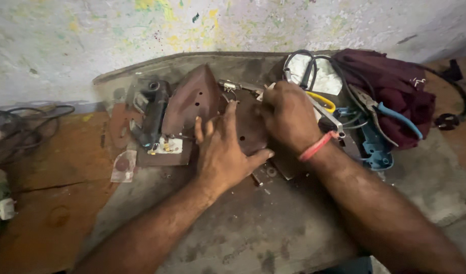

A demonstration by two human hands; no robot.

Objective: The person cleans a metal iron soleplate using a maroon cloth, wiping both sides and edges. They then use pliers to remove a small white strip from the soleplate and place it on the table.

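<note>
On the worn grey bench (273,238), against a paint-splashed wall (65,40): a dismantled clothes iron in parts. Left hand (223,155) spread flat, fingers wide, pressing down on a dark metal plate (249,133) with small holes; holding nothing. Right hand (288,114) curled into a narrow grip at the plate's far edge, just beside a small silvery metal fitting (233,85); what sits inside the fingers cannot be told. Pink band (318,145) around the right wrist. Just left of the plate, touching it, a brown pointed soleplate (195,99), tip toward the wall, with a black iron body (150,112) alongside and a small white terminal piece (168,146) at its near end. Farther left, near the bench edge, a pale torn scrap (124,166). To the right of the hands, a blue-handled pair of pliers (390,114) lying on a maroon cloth (395,81), a yellow-handled tool (321,100) and a black cable (306,63) looped near the wall.
</note>
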